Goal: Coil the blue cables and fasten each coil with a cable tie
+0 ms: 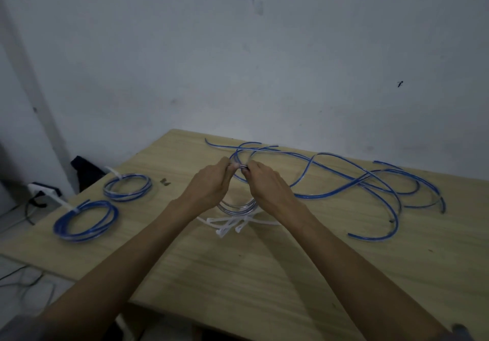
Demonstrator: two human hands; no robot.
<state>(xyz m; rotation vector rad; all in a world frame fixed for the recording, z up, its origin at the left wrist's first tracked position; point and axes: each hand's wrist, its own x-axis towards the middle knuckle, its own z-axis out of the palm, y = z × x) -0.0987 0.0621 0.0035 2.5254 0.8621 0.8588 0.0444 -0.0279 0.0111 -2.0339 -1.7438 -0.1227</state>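
Two finished coils lie on the left part of the wooden worktop [264, 274]: the nearer coil [86, 220] and the farther coil [127, 187], each a neat ring of blue cable with a white cable tie sticking out from its upper left edge, so by the look of it those two are done. A third coil is in the making at the centre, held up off the worktop between both hands. The left hand [211, 184] pinches the top of this coil in hand [238, 205], and the right hand [267, 184] grasps the same bundle of turns just beside it, thumbs and fingertips nearly meeting at the top; both grips are closed on the cable, and its lower arc shows between the wrists. It has no tie that can be seen, though the hands hide much of it. Directly below, a small heap of spare cable ties [232, 224] lies on the worktop, ready to hand. To the right and behind the hands sprawls a tangle of loose blue cables [370, 182], several lengths crossing one another and reaching to the right side of the worktop. I judge the task well short of half done: this coil needs tying, and the loose lengths, whose number cannot be told, remain to be wound and fastened.
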